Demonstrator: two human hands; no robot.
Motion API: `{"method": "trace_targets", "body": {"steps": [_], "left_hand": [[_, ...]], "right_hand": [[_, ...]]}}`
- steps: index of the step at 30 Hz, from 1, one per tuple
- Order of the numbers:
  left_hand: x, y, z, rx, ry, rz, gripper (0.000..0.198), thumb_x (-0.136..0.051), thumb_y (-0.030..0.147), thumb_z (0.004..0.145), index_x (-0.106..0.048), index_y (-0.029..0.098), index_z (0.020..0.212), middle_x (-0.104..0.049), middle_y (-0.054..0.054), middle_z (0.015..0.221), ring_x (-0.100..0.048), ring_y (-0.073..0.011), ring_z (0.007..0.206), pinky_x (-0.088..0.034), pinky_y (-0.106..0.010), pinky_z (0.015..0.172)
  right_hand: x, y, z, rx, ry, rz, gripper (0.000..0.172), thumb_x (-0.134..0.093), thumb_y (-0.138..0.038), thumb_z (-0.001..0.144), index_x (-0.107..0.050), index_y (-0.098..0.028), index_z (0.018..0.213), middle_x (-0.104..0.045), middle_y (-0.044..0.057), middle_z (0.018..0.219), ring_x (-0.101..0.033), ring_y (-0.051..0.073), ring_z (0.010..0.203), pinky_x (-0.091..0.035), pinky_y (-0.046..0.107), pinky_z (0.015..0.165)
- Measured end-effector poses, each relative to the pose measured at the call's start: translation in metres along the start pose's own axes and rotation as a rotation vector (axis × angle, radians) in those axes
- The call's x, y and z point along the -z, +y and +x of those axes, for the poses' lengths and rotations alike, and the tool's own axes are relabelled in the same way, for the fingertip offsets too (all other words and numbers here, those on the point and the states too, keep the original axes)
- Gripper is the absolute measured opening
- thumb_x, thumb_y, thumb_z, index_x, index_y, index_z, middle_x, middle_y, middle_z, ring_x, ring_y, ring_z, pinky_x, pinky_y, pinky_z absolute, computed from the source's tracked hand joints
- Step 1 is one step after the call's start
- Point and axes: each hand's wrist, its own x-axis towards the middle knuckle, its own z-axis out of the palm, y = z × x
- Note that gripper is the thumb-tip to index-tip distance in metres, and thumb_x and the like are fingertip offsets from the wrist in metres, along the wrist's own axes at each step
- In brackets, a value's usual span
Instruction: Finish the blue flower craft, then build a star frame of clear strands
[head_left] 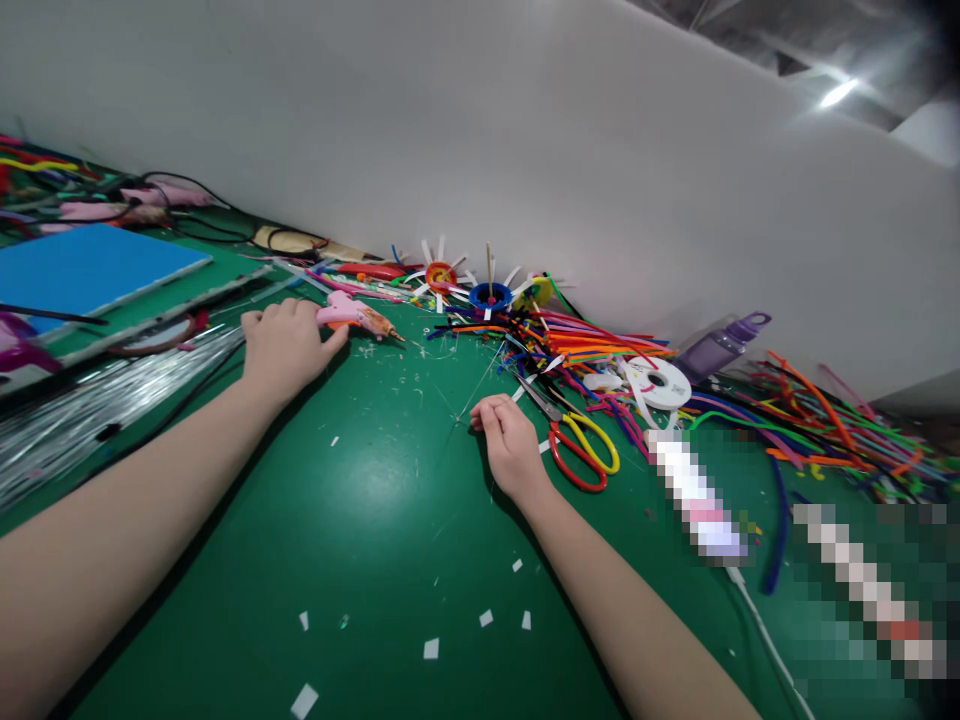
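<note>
My left hand (285, 345) is palm down around the handle end of a pink glue gun (356, 314), its thumb in front of the orange trigger. The gun's nozzle points right, low over the green table (360, 560). My hand covers the handle. At the middle, my right hand (510, 440) is closed in a pinch at some thin clear strands (458, 416), which fan out from its fingertips. Scissors (581, 445) with red and yellow handles lie just right of this hand, blades toward the back.
White paper scraps (431, 649) dot the table's front. Behind stand a blue cup-like piece (491, 295) and an orange one (440, 277) with white strips. Pipe cleaners, a white ribbon spool (658, 383) and a purple bottle (720, 346) are right; silvery tinsel (150, 385) and a blue board (97, 265) are left.
</note>
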Motion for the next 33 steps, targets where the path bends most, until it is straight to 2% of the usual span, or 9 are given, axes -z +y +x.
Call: {"method": "trace_targets", "body": {"steps": [12,17,23,33], "left_hand": [[-0.0019,-0.0009,0.0009,-0.001,-0.041,0.074,0.062,-0.027,0.057,0.088,-0.053,0.005,0.107,-0.059,-0.025,0.107,-0.052,-0.0364,0.098,-0.034,-0.042,0.076],[-0.0021,-0.0009,0.0019,0.018,-0.086,0.039,0.066,-0.029,0.059,0.086,-0.053,0.002,0.107,-0.058,-0.027,0.109,-0.050,-0.0376,0.101,-0.033,-0.044,0.079],[-0.0038,-0.0003,0.0010,0.021,-0.045,0.060,0.062,-0.029,0.056,0.087,-0.054,0.003,0.105,-0.057,-0.027,0.110,-0.048,-0.0396,0.103,-0.033,-0.045,0.077],[-0.0037,-0.0017,0.0010,0.032,-0.070,0.046,0.062,-0.030,0.058,0.087,-0.054,0.003,0.106,-0.056,-0.026,0.113,-0.045,-0.0385,0.106,-0.029,-0.044,0.079]], "right_hand": [[-0.0001,0.0004,0.0001,0.004,0.004,0.000,0.030,-0.034,-0.032,0.096,-0.057,-0.021,0.080,-0.059,0.005,0.085,-0.058,0.016,0.083,-0.048,0.030,0.076],[-0.0003,0.0006,-0.0003,0.001,0.005,0.004,0.030,-0.034,-0.032,0.096,-0.057,-0.021,0.080,-0.059,0.005,0.085,-0.058,0.016,0.082,-0.047,0.029,0.076],[0.0003,-0.0004,-0.0005,-0.004,0.002,0.001,0.030,-0.035,-0.032,0.096,-0.058,-0.020,0.080,-0.058,0.005,0.085,-0.058,0.016,0.081,-0.048,0.030,0.076],[0.0007,0.0001,-0.0007,0.001,0.002,0.008,0.029,-0.035,-0.029,0.096,-0.057,-0.019,0.081,-0.058,0.005,0.086,-0.057,0.015,0.080,-0.047,0.029,0.076]]}}
